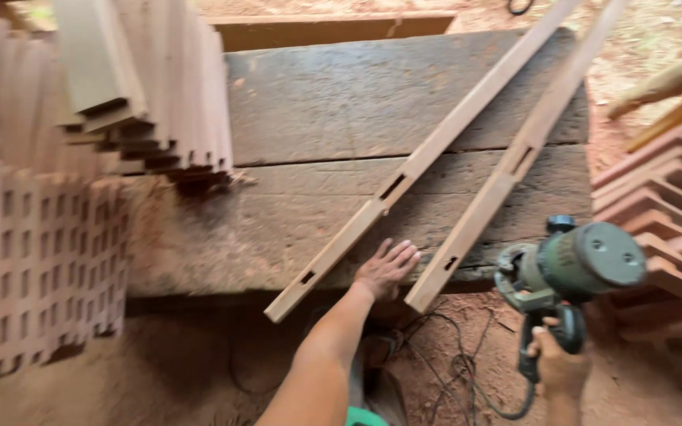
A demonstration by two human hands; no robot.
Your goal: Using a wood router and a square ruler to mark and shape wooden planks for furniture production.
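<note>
My left hand [386,268] lies flat, fingers spread, on the front edge of a dark wooden workbench [333,110], between two long pale wooden rails. The left rail [412,170] and the right rail [507,173] lie diagonally across the bench, each with slots cut into it. My right hand [559,364] grips the handle of a green and grey power router [574,272], held off the bench's right front corner, above the ground.
Stacked wooden boards [144,79] overhang the bench at the left. A pile of slotted pieces [41,260] stands at the left front. More stacked rails [665,213] sit at the right. A black cable [451,371] trails over the reddish sawdust-covered ground.
</note>
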